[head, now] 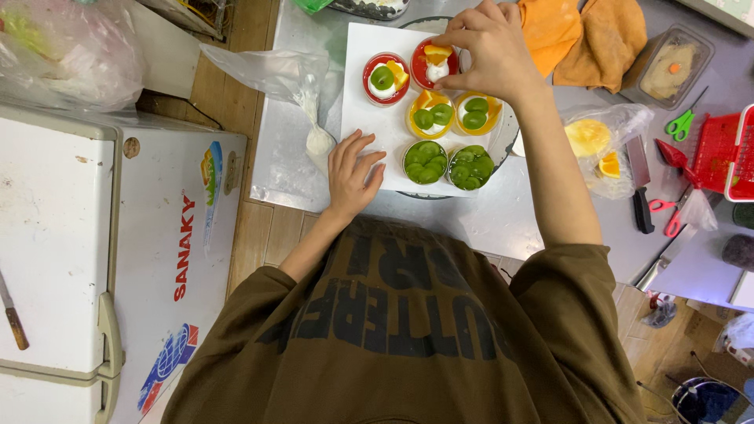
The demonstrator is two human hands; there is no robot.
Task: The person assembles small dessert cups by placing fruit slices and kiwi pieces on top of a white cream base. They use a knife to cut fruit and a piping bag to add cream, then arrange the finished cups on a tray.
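Six small dessert cups stand on a white board: two red ones at the far side, two orange in the middle, two green nearest me. My right hand reaches over the far right red cup, fingertips pinched at its rim beside an orange slice and white cream; what it pinches is hidden. My left hand lies flat, fingers apart, on the board's near left corner, beside a piping bag of white cream.
A white chest freezer stands to the left. Orange cloths, a plastic box, green scissors, a red basket, a bag with orange slices and a knife lie on the right of the steel counter.
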